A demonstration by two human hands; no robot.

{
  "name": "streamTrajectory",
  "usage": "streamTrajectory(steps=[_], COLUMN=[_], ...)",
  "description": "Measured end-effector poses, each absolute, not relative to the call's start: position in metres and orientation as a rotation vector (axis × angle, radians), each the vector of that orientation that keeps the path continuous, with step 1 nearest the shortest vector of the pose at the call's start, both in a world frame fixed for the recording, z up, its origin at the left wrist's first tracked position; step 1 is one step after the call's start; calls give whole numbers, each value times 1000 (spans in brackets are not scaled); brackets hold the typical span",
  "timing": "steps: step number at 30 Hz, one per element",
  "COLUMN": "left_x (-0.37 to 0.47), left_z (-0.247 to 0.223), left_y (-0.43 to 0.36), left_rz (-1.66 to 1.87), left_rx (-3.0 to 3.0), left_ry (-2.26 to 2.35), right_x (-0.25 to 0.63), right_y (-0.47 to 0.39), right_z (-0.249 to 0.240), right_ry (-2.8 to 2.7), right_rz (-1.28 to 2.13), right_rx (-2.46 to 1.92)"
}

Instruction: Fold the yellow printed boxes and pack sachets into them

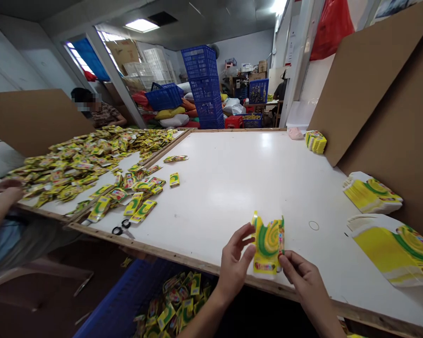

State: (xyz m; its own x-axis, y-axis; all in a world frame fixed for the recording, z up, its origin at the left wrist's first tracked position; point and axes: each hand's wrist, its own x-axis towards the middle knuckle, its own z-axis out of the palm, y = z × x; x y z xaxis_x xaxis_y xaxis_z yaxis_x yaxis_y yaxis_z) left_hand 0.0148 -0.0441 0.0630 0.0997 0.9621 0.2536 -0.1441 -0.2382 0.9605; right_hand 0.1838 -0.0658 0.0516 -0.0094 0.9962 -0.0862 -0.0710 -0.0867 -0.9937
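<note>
While both hands pinch one yellow-green packet [268, 245] above the near edge of the white table [239, 188], the left hand [234, 265] clamps its left side and the right hand [301, 277] grips its lower right corner. Below sits a blue crate [127, 300] of packets; scissors [122, 229] lie to the left.
</note>
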Motion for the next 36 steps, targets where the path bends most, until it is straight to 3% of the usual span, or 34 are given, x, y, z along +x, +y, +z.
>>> streamTrajectory(steps=[4, 7, 11, 16, 27, 36], left_x=[9, 9, 11, 13, 12, 17], left_z=[74, 75, 72, 67, 61, 47], left_y=[-41, -44, -49, -58, -54, -54], left_rz=[892, 836, 899, 820, 796, 774], left_rx=[955, 877, 810, 720, 658, 697], left_ry=[562, 493, 491, 459, 439, 531], right_x=[176, 175, 184, 195, 206, 205], right_y=[-74, -75, -77, -80, -81, -82], right_z=[51, 47, 51, 64, 46, 41], right_ry=[-1191, -1318, -1467, -1822, -1975, -1917], right_rz=[1549, 1502, 878, 426, 258, 442], right_rx=[-1075, -1185, -1512, -1171, -1149, -1133])
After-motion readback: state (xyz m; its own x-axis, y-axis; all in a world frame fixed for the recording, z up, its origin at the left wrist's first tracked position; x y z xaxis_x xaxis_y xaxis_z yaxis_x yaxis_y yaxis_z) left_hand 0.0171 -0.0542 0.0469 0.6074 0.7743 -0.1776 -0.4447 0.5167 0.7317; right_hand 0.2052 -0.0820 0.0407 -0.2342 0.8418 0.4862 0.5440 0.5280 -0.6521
